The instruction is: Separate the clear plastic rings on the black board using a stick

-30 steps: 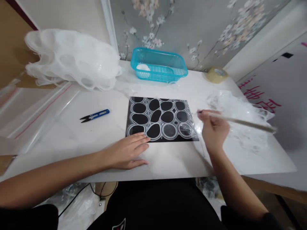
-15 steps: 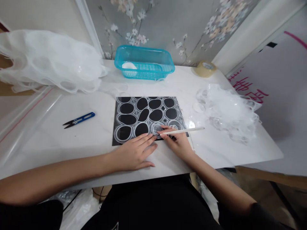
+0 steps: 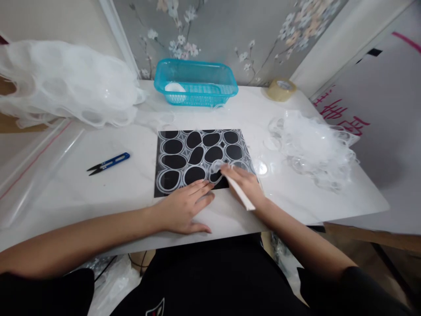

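A black rectangular sheet [image 3: 158, 186] lies on the white table, covered by a translucent film [image 3: 188, 155] with rows of oval openings. My left hand [image 3: 186, 208] rests flat at its front edge, fingers extended and fingertips on the film. Closed around a thin white stick-like tool [image 3: 242, 196], my right hand [image 3: 249, 184] is over the front right part of the sheet. A curled clear film piece [image 3: 216, 166] is raised beside the right fingertips; whether they also pinch it, I cannot tell.
Blue thread snips [image 3: 112, 163] lie to the left. At the back stands a turquoise basket [image 3: 226, 90] with white round pieces inside, near a tape roll [image 3: 281, 90]. Film scraps are heaped at right [image 3: 315, 145], and a large bundle of perforated film [image 3: 72, 83] is at left.
The white tool has swung from pointing right to pointing back toward me. A film piece that lay in a front oval is now lifted and curled. My left hand stays put.
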A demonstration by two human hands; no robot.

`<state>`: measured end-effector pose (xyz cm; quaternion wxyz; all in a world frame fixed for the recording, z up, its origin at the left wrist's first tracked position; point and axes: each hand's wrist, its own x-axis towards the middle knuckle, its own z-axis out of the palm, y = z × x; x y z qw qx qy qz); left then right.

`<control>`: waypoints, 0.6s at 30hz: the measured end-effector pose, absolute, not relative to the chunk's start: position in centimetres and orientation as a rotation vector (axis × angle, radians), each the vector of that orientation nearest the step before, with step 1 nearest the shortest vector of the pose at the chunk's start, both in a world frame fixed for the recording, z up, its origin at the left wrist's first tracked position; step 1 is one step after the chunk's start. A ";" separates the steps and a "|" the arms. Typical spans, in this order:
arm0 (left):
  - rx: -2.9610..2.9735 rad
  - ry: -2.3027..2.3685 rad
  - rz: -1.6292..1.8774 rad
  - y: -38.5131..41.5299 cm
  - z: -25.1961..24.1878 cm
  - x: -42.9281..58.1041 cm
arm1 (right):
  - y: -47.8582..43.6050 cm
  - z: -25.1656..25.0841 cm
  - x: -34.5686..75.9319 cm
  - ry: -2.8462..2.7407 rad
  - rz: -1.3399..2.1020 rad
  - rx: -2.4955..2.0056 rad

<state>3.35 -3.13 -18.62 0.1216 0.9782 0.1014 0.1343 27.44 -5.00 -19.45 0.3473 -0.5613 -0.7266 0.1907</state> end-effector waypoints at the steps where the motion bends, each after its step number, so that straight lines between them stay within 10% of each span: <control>1: 2.859 0.296 0.390 -3.1 -18.6 3.3 | -4.0 -19.1 28.5 -1.798 0.403 -1.539; 7: 2.941 0.282 0.464 -2.9 -18.3 3.1 | -2.8 -16.2 34.3 -1.213 -0.062 -1.806; 18: 3.075 0.230 0.411 -3.1 -17.9 9.0 | -7.4 -19.5 30.9 -1.513 0.734 -1.466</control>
